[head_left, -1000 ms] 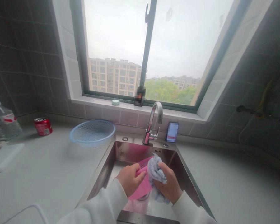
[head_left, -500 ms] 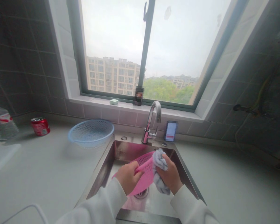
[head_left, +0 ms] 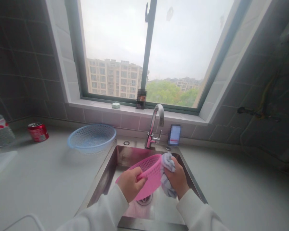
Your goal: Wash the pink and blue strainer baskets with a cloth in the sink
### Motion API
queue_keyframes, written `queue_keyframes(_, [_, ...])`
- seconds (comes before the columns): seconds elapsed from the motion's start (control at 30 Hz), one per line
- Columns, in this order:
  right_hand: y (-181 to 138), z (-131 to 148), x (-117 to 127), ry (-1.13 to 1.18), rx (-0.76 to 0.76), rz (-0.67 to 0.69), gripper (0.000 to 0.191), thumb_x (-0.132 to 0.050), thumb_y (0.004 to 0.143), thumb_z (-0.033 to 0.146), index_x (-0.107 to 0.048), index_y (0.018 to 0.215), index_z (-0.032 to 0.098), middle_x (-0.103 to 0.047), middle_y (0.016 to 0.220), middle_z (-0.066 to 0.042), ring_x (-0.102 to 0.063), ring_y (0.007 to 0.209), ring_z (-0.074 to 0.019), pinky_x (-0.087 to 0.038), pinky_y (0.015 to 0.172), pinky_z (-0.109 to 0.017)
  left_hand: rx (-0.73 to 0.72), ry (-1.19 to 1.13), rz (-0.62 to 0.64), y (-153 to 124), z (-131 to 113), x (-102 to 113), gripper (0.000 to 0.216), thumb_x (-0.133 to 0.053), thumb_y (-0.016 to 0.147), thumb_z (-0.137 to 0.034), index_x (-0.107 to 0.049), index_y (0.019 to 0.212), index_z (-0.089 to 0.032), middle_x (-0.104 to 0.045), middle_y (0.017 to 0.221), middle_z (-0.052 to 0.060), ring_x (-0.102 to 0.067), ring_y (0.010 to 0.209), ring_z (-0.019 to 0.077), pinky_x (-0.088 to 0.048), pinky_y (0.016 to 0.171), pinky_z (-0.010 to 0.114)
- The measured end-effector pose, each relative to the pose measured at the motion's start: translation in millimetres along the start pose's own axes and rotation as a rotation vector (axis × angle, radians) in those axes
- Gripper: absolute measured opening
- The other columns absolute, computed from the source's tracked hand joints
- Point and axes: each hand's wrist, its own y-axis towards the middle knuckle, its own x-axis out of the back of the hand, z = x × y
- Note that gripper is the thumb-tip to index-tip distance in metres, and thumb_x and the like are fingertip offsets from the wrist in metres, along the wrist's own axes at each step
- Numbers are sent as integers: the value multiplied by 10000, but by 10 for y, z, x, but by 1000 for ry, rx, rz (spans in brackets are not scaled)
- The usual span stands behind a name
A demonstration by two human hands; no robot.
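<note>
A pink plastic basket [head_left: 150, 179] with a perforated wall is held tilted over the stainless steel sink [head_left: 103, 173]. My left hand [head_left: 132, 184] grips its near rim, thumb on the outer side. Bunched in my right hand [head_left: 179, 178] is a pale grey cloth [head_left: 168, 173], pressed at the basket's right end. Fingers of the right hand are partly covered by the cloth. Below the basket, the round drain [head_left: 144, 200] shows in the sink floor.
Behind the sink rises a chrome faucet [head_left: 155, 125]. To the left on the counter [head_left: 62, 183] are a blue basket [head_left: 92, 138], a red can [head_left: 38, 132] and a plastic bottle [head_left: 1, 130]. A blurred-out phone-like object [head_left: 175, 134] leans right of the faucet; a green block [head_left: 116, 105] lies on the windowsill.
The cloth and my right hand have shifted slightly right along the basket's end, uncovering more of its rim. My left hand keeps its hold. The whole view has moved a little.
</note>
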Motion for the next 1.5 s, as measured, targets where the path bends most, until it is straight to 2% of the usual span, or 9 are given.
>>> queue_keyframes(0.13, [58,-126,63,-63,-21,-7,139,-583,766,264,-573,904,251,-700,835,-40,-669,770,-261,-486,713,-368,-9,-128,37,20,21,12,296,-575,879,-430,-665,748,-180,-611,648,-6,-531,634,159,-307,600,265])
queue_keyframes(0.3, [-1,-124,22,-72,5,34,154,-590,749,239,-565,900,255,-683,798,-23,-649,728,-241,-476,693,-353,-63,-467,212,89,57,13,470,-464,938,-473,-762,1098,-147,-759,958,75,-645,826,220,-436,700,285])
queue_keyframes(0.5, [39,-90,72,-47,29,-13,105,-590,759,260,-552,856,263,-665,758,-8,-637,693,-229,-470,668,-340,-79,-679,392,131,141,14,438,-581,848,-462,-751,1046,-111,-734,910,76,-642,828,230,-453,748,301])
queue_keyframes(0.67, [-29,23,1,25,45,-3,152,-600,729,245,-588,880,245,-682,776,-21,-652,694,-236,-487,664,-341,-5,-435,220,110,110,13,228,-524,829,-297,-692,851,-145,-682,786,40,-603,762,199,-402,686,278])
queue_keyframes(0.8, [-220,146,-153,90,156,120,170,-678,697,245,-614,854,234,-663,747,-5,-619,646,-205,-463,614,-309,26,-155,86,60,38,-12,287,-434,921,-303,-642,767,-179,-658,696,27,-582,699,191,-320,639,287])
queue_keyframes(0.9, [-241,163,-188,102,211,202,189,-708,650,218,-620,818,231,-659,739,1,-605,640,-197,-447,600,-298,32,-51,78,31,2,-4,353,-413,969,-355,-625,739,-191,-650,661,21,-577,666,184,-286,627,294])
queue_keyframes(1.13, [-99,137,-90,64,73,38,130,-632,724,235,-618,853,233,-676,736,-8,-624,658,-208,-471,633,-312,48,1,62,6,-76,51,343,-425,993,-366,-647,792,-199,-684,677,20,-617,683,189,-283,628,291])
queue_keyframes(1.3, [-297,270,-214,97,282,248,153,-696,664,212,-624,797,232,-657,725,-4,-588,629,-194,-444,596,-297,66,90,89,1,-104,52,389,-391,1024,-379,-648,792,-203,-708,722,41,-647,742,208,-283,638,296])
queue_keyframes(1.5, [-73,106,-114,64,43,63,180,-614,714,222,-622,894,237,-702,784,-29,-658,702,-235,-504,674,-337,47,36,84,-1,-55,57,390,-380,1028,-396,-631,798,-207,-692,695,26,-638,701,196,-271,623,292])
